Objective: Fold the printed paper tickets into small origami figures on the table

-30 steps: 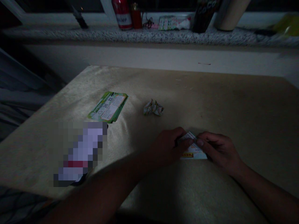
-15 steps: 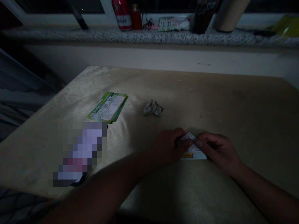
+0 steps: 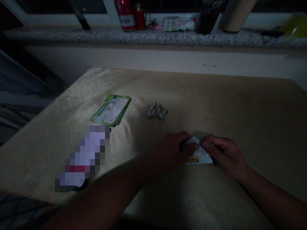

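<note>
A folded sheet of printed paper (image 3: 201, 157), pale with a small yellow and red label, lies low over the table in front of me. My left hand (image 3: 176, 149) grips its left side, thumb pressed on top. At its right edge my right hand (image 3: 222, 153) pinches the paper between thumb and curled fingers. Part of the sheet is hidden under both hands. Beyond them sits a small folded paper piece (image 3: 157, 111) with raised points. Green printed sheets (image 3: 111, 109) lie in a stack farther left.
A phone-like device with a blurred-out screen (image 3: 83, 153) lies on the table (image 3: 240, 108) near my left forearm. Along the stone windowsill (image 3: 107, 35) stand a red can (image 3: 125, 16), a small red bottle (image 3: 139, 17), a dark cup (image 3: 208, 17) and a beige cylinder (image 3: 237, 16).
My right thumb has shifted slightly up along the paper's right edge, uncovering a bit more print. The left hand and the other things look unchanged.
</note>
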Motion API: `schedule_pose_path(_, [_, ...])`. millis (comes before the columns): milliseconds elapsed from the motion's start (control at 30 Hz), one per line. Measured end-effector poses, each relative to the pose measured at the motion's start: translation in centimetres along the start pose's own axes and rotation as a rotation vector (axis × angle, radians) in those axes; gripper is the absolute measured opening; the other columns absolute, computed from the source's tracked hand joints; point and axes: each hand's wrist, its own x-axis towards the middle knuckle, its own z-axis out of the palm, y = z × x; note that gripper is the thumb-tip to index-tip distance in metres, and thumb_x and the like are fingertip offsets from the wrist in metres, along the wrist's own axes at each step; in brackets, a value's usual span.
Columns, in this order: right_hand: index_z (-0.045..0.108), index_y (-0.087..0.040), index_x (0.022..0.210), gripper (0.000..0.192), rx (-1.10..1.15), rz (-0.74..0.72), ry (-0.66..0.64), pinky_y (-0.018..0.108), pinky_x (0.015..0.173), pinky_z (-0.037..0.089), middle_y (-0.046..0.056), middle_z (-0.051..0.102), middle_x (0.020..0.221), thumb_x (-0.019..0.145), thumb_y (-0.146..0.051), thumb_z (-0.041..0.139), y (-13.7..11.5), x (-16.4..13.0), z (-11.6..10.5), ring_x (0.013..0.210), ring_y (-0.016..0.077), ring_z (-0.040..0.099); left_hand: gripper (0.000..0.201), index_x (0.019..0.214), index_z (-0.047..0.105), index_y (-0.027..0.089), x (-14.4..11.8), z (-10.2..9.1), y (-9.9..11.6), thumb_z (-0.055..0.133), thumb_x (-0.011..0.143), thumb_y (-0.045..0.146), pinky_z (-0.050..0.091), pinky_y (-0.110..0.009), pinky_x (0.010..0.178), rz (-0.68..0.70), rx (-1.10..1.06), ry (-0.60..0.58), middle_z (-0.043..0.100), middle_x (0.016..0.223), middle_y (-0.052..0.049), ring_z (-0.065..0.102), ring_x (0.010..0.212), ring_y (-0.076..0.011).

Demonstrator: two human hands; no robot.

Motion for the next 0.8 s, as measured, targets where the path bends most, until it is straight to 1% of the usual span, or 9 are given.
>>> schedule_pose_path(267, [0.070,-0.018,0.074,0.030,-0.010,-0.008,-0.020,0.021,0.046,0.039,-0.001,0.059,0.057,0.091,-0.040,0.062,0.19,-0.08,-0.08,0.050,0.0105,0.050,0.037,0.083,0.060,0.015,-0.02,0.08,-0.14,0.053,0.093,0.050,0.035,-0.021,0.054,-0.020,-0.005,-0.006,0.058,0.070,0.001,0.052,0.062,-0.0100])
schedule_pose_path(467, [0.069,-0.018,0.072,0.029,-0.041,-0.050,-0.008,0.021,0.044,0.038,-0.001,0.055,0.055,0.091,-0.039,0.062,0.11,-0.04,-0.10,0.049,0.0101,0.048,0.037,0.084,0.060,0.015,0.02,0.07,-0.16,0.052,0.093,0.050,0.036,-0.021,0.055,-0.002,0.006,-0.011,0.059,0.071,0.000,0.052,0.063,-0.0104])
schedule_pose_path(633, [0.070,-0.018,0.073,0.029,-0.018,-0.026,-0.013,0.021,0.044,0.038,-0.001,0.055,0.055,0.091,-0.040,0.062,0.07,-0.08,-0.05,0.048,0.0101,0.047,0.036,0.082,0.059,0.015,-0.04,0.10,-0.15,0.053,0.093,0.049,0.035,-0.021,0.054,-0.004,0.012,0.000,0.058,0.069,0.000,0.052,0.062,-0.0104])
schedule_pose_path(800, [0.070,-0.018,0.074,0.024,-0.008,-0.021,-0.022,0.021,0.045,0.038,-0.001,0.058,0.056,0.091,-0.034,0.063,0.14,-0.05,-0.02,0.049,0.0098,0.049,0.034,0.082,0.059,0.015,-0.10,0.02,0.11,0.053,0.093,0.047,0.035,-0.021,0.054,-0.014,0.027,-0.014,0.058,0.069,0.000,0.052,0.062,-0.0105])
